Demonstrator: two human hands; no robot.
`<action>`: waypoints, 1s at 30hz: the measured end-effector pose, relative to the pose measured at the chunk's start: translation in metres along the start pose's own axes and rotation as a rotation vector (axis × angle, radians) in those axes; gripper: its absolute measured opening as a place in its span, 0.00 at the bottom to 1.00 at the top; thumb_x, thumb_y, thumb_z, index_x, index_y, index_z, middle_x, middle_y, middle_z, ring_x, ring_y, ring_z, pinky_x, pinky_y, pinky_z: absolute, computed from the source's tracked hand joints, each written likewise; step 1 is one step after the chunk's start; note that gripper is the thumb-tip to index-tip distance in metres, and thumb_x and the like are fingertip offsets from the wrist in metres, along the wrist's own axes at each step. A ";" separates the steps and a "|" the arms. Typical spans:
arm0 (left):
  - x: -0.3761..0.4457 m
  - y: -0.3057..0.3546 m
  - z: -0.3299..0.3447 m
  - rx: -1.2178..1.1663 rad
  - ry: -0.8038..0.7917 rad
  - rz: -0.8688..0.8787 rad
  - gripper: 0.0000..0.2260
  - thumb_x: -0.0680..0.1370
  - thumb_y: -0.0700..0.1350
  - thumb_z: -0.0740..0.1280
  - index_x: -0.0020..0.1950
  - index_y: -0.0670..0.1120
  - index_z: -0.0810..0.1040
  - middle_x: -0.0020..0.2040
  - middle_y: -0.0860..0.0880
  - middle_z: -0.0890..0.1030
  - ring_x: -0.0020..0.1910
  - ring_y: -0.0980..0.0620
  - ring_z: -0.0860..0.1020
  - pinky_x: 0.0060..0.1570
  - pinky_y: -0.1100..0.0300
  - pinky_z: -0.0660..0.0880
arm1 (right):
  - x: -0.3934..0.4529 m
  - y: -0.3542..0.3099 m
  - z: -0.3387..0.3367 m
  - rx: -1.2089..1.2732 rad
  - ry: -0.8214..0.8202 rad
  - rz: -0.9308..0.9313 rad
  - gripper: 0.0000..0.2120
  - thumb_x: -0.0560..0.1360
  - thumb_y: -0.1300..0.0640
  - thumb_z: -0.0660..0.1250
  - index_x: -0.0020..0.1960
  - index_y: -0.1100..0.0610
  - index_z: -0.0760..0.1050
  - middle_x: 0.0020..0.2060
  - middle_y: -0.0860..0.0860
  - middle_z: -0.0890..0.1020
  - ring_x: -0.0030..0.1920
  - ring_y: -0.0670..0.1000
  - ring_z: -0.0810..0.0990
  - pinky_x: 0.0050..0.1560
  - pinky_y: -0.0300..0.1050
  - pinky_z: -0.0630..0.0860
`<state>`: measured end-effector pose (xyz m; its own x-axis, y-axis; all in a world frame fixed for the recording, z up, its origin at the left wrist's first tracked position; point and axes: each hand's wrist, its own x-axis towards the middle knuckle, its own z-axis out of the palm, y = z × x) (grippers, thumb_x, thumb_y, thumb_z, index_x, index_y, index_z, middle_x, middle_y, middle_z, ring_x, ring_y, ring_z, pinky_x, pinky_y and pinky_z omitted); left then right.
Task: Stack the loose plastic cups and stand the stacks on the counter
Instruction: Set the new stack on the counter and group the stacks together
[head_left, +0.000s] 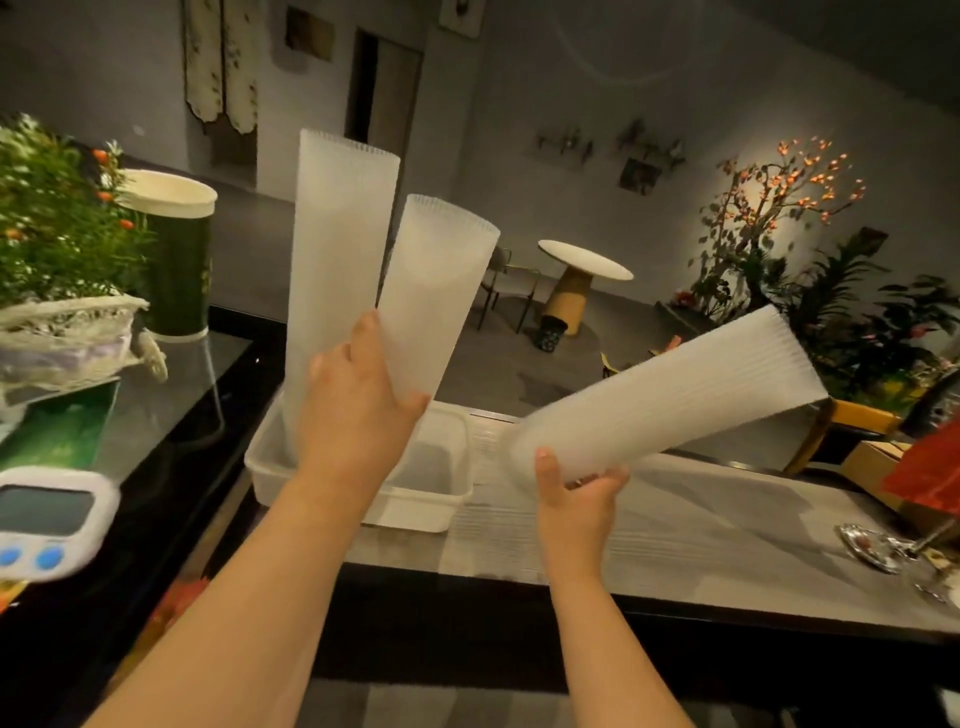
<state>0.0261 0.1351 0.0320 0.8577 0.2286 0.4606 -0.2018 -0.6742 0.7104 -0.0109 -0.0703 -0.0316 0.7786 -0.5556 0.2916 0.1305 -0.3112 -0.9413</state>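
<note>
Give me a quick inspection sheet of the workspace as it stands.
Surface: grey counter, partly bare.
Job's things: tall cup stack standing in white tub; shorter stack tilted in left hand; third stack slanted in right hand.
Clutter: timer, green canister, potted plant, red packet.
Grippers: both hands gripping stacks.
Cables: nothing seen.
Surroundings: dim room, round table, lit tree.

Left of your hands you see a white timer (49, 522), a potted plant (57, 218) and a green canister (179, 260); beyond them, a round table (584, 260).
</note>
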 end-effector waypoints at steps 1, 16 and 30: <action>-0.003 0.000 0.002 0.011 0.004 -0.008 0.35 0.70 0.56 0.74 0.71 0.51 0.62 0.59 0.47 0.77 0.58 0.43 0.74 0.54 0.43 0.77 | 0.004 -0.008 0.004 0.020 -0.060 -0.024 0.30 0.73 0.50 0.73 0.65 0.51 0.57 0.49 0.41 0.75 0.46 0.39 0.79 0.40 0.32 0.76; -0.019 -0.022 0.002 0.028 0.045 -0.080 0.41 0.68 0.52 0.79 0.74 0.47 0.60 0.65 0.43 0.73 0.66 0.41 0.70 0.61 0.43 0.73 | 0.038 -0.035 0.070 -0.127 -0.521 -0.008 0.27 0.71 0.53 0.76 0.59 0.52 0.60 0.52 0.44 0.77 0.52 0.45 0.79 0.58 0.49 0.77; -0.018 -0.026 0.001 0.054 0.027 -0.080 0.43 0.67 0.53 0.79 0.75 0.49 0.58 0.66 0.44 0.73 0.66 0.44 0.71 0.62 0.46 0.74 | 0.038 -0.025 0.088 -0.417 -0.622 0.102 0.30 0.66 0.47 0.79 0.57 0.49 0.64 0.56 0.49 0.78 0.57 0.53 0.78 0.57 0.51 0.77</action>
<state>0.0164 0.1474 0.0047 0.8571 0.3012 0.4180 -0.1069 -0.6898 0.7160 0.0693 -0.0160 -0.0119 0.9934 -0.0984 -0.0596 -0.1078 -0.6162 -0.7802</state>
